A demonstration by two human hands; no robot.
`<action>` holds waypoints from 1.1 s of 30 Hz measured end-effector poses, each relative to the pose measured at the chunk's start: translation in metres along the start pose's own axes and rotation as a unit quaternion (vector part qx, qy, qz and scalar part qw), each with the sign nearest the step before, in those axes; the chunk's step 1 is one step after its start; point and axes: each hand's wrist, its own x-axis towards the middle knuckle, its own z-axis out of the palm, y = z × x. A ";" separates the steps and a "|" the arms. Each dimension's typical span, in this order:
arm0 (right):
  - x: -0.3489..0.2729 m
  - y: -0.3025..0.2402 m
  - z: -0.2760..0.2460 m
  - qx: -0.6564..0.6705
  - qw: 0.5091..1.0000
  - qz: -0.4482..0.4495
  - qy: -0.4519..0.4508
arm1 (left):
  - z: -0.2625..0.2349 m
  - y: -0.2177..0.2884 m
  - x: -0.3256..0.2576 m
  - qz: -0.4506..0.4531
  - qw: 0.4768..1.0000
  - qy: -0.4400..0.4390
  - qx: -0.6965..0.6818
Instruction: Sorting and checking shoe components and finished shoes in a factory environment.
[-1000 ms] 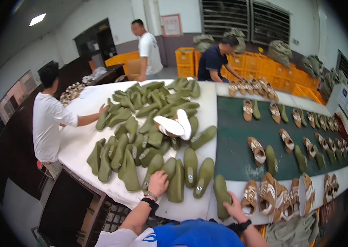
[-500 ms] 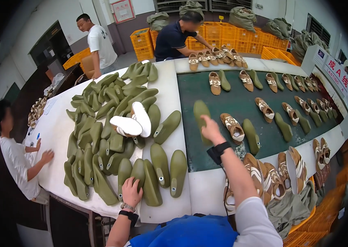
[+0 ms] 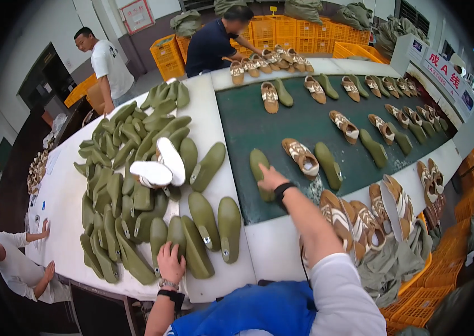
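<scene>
My right hand (image 3: pixel 272 180) is on the near end of a green shoe last (image 3: pixel 260 168), at the left edge of the dark green belt. Its index finger reaches along the last, and the other fingers are partly hidden. At the near edge of the white table, my left hand (image 3: pixel 171 263) has its fingers curled over the heel end of another green last (image 3: pixel 176 232). More lasts lie beside it and in a big heap (image 3: pixel 136 151), topped by a pair of white-soled shoes (image 3: pixel 152 173). On the belt, a brown and white shoe (image 3: pixel 301 158) lies right of my right hand.
Shoes and lasts line the belt (image 3: pixel 237 123) in rows. Brown shoes (image 3: pixel 360 224) sit on grey cloth at the near right, beside orange crates (image 3: pixel 430 294). Across the belt a person in dark (image 3: pixel 212 45) handles shoes. Two people in white stand at left.
The last under my right hand, blurred earlier, is now sharp and farther down toward me on the belt. My left hand stays at its last. The whole view has shifted slightly.
</scene>
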 end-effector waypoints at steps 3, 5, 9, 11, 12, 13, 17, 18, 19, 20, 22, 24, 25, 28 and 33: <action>-0.036 0.000 -0.073 0.040 0.985 -0.165 -0.029 | 0.003 -0.002 0.006 0.014 1.000 0.008 -0.005; -0.087 -0.006 -0.109 0.055 0.972 -0.220 -0.058 | 0.008 -0.007 0.006 0.011 1.000 0.002 -0.010; -0.208 0.003 -0.125 -0.056 0.971 -0.158 -0.170 | 0.011 -0.017 -0.001 0.016 1.000 0.023 0.002; -0.263 0.017 -0.101 -0.130 0.970 -0.094 -0.183 | 0.010 -0.015 0.001 0.018 0.999 0.030 0.004; -0.285 0.035 -0.075 -0.141 0.972 -0.086 -0.167 | 0.011 -0.012 0.004 0.020 0.999 0.028 -0.001; -0.304 0.053 -0.043 -0.161 0.978 -0.058 -0.120 | 0.011 -0.008 0.008 0.023 0.999 0.028 -0.007; -0.323 0.054 -0.011 -0.090 0.993 -0.061 0.056 | 0.011 -0.017 0.006 -0.006 0.998 0.009 -0.059; -0.321 0.048 -0.012 -0.086 0.992 -0.071 0.059 | 0.010 -0.021 0.005 -0.009 0.999 0.015 -0.051; -0.320 0.032 -0.021 -0.056 0.989 -0.092 0.097 | -0.004 0.001 0.015 0.001 0.991 0.074 -0.107; -0.318 0.014 -0.029 -0.026 0.984 -0.116 0.133 | -0.024 0.027 0.026 0.011 0.978 0.134 -0.160; -0.316 -0.013 -0.038 -0.023 0.975 -0.157 0.153 | -0.065 0.105 0.046 0.068 0.948 0.054 -0.305; -0.310 -0.040 -0.043 -0.051 0.967 -0.201 0.147 | -0.086 0.165 0.048 0.160 0.940 0.010 -0.301; -0.307 -0.052 -0.040 -0.046 0.956 -0.247 0.152 | -0.093 0.185 0.047 0.177 0.935 -0.021 -0.306; -0.308 -0.078 -0.035 -0.029 0.937 -0.321 0.134 | -0.079 0.202 0.052 0.128 0.959 0.012 -0.254; -0.293 -0.083 -0.056 0.231 0.916 -0.308 0.108 | -0.081 0.183 0.044 0.107 0.960 0.092 -0.241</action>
